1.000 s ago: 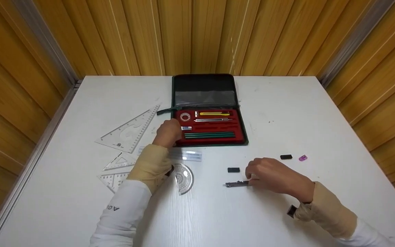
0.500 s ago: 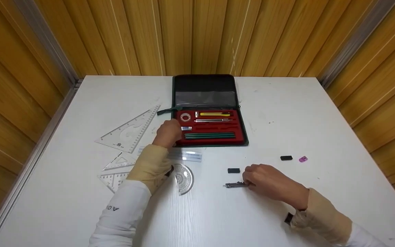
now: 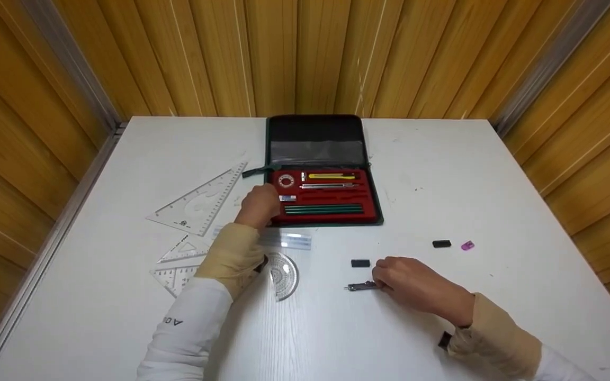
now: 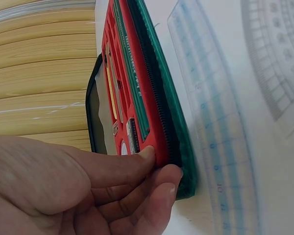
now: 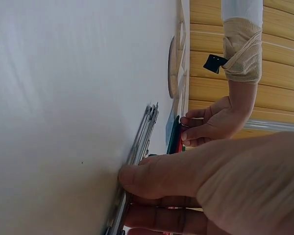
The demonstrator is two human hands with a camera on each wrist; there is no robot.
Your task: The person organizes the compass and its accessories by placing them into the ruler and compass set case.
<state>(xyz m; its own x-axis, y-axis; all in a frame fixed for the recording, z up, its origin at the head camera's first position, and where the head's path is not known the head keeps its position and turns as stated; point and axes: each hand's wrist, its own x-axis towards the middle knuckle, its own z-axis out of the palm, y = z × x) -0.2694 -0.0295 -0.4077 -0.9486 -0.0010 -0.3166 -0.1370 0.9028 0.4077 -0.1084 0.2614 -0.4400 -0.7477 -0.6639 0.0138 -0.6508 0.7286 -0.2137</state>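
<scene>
A drawing compass lies low over the white table, its metal legs pointing left. My right hand pinches it between thumb and fingers; the right wrist view shows the thumb along the metal legs. My left hand grips the near left corner of an open zip case. In the left wrist view, the thumb presses the rim of its red tray, and fingers curl against the green zipped side. Green pencils, an eraser and a yellow cutter sit in the tray.
Set squares lie at the left, with a ruler and protractor beside my left forearm. A small black box is beyond the compass. Another black box and a purple sharpener-like piece lie further right.
My right hand has moved slightly left and nearer along the compass, covering more of it. My left hand has stayed at the case corner.
</scene>
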